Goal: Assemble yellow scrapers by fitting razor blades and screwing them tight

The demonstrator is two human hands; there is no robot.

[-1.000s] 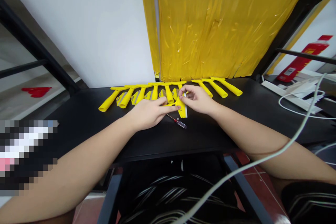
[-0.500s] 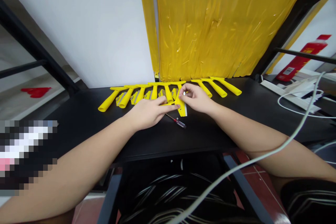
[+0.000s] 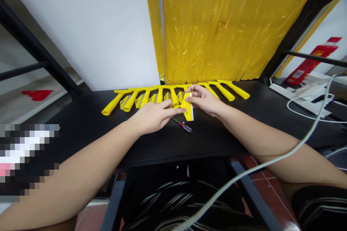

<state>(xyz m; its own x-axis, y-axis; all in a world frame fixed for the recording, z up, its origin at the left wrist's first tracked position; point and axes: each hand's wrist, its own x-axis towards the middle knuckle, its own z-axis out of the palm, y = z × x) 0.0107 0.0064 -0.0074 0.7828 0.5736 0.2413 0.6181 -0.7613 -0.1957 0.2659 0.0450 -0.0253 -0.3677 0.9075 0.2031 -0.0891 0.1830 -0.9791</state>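
My left hand (image 3: 155,116) is closed round the handle of a yellow scraper (image 3: 187,112). The scraper's flat head faces right, with a pale blade strip along its edge. Fingers of my right hand (image 3: 207,100) pinch the upper part of that head beside the strip; their tips are partly hidden. Just below the scraper, a small screwdriver (image 3: 186,127) with a clear handle lies on the black table. Behind my hands runs a row of more yellow scrapers (image 3: 131,101), several with metal plates and screws showing between their handles.
The black table (image 3: 173,148) ends at a wall with a white panel (image 3: 108,29) and yellow wrapping (image 3: 217,25). A white cable (image 3: 260,166) crosses in front of my right forearm. At the right stand a red bottle (image 3: 311,61) and white power strips (image 3: 295,97).
My right hand has shifted slightly right and its fingers have changed position, so more of the scraper's head and pale strip shows. My left hand stays on the handle.
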